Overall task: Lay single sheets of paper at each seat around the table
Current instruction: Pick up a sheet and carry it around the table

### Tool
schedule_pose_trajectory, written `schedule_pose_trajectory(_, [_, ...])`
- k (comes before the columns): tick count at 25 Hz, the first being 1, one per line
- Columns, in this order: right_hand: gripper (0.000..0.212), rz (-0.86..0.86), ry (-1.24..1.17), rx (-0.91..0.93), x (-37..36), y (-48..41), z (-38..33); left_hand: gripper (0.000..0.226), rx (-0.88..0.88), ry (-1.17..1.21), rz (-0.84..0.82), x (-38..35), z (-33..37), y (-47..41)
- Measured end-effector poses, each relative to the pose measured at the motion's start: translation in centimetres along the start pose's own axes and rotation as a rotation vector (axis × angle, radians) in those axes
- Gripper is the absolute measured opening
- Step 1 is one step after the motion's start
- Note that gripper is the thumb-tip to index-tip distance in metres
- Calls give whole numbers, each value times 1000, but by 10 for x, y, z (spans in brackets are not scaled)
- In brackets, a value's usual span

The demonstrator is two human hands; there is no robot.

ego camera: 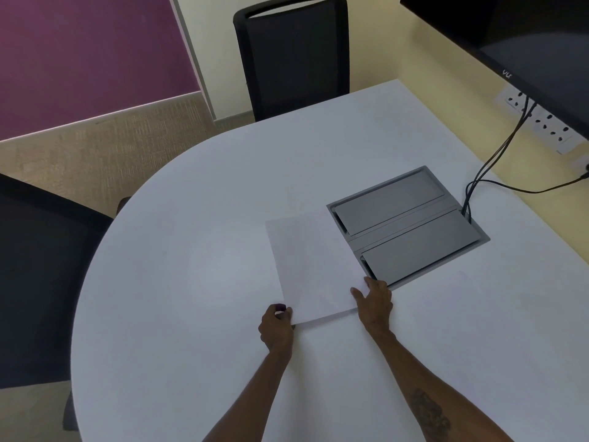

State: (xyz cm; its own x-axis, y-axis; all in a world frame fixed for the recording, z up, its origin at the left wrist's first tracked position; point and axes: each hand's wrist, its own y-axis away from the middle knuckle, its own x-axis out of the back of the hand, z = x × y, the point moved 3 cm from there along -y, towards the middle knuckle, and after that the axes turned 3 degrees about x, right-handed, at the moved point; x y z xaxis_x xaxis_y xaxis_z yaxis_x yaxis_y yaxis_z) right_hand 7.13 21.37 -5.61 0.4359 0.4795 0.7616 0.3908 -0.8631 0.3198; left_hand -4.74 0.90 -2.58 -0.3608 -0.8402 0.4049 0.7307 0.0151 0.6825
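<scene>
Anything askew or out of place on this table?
Slightly. The paper sits in the table's middle, rotated off square, its right edge against the grey cable box, not at a seat. Left hand and right hand hold its near corners. No damage shows.

White paper (310, 266) on white table (191, 266) – black chairs (293, 59), purple wall (79, 49)

A white counter (197, 282) with a rounded end fills most of the view. Set into it toward 2 o'clock is a grey cable box (411, 228) with two shut flaps. A black mesh chair (291, 55) stands at 12 o'clock, another black chair (41, 275) at 9 o'clock. A purple wall panel (86, 49) sits at 10 o'clock above beige carpet (105, 154). At 2 o'clock a cream wall (430, 52) carries a dark screen (522, 33), white sockets (541, 122) and black cables (497, 161).
</scene>
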Motion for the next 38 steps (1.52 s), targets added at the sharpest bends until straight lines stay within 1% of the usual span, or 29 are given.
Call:
schedule_pose_trajectory(3, [43, 8, -177, -56, 5, 0, -6, 8, 0, 37, -41, 12, 0, -2])
schedule_pose_trajectory(6, [29, -42, -388, -128, 14, 8, -16, 9, -16, 0, -65, 26, 1, -4])
schedule_pose_trajectory(8, [28, -64, -480, -152, 18, 17, -22, 11, -48, -47, -70, 36, 1, -7])
schedule_pose_trajectory(11, [28, -62, -519, -173, 16, 35, -23, 13, -128, -146, -54, 53, 2, -9])
schedule_pose_trajectory(14, [21, -41, -555, -201, 12, 56, -22, 11, -182, -190, -64, 71, 6, -7])
schedule_pose_trajectory(18, [11, -10, -658, -217, 8, 103, -28, 8, -247, -203, -134, 101, 6, -10])
schedule_pose_trajectory(23, [21, 82, -720, -253, -1, 158, -35, 6, -303, -196, -199, 135, 11, -9])
schedule_pose_trajectory(27, [16, 135, -749, -241, -7, 192, -50, 8, -381, -231, -213, 157, 15, -10])
schedule_pose_trajectory(31, [17, 175, -781, -222, -17, 225, -67, 11, -456, -250, -222, 186, 15, -14])
schedule_pose_trajectory(35, [14, 215, -845, -180, -35, 272, -89, 13, -538, -217, -237, 233, 15, -16])
schedule_pose_trajectory(38, [15, 235, -914, -195, -58, 313, -106, 13, -590, -209, -247, 278, 9, -14])
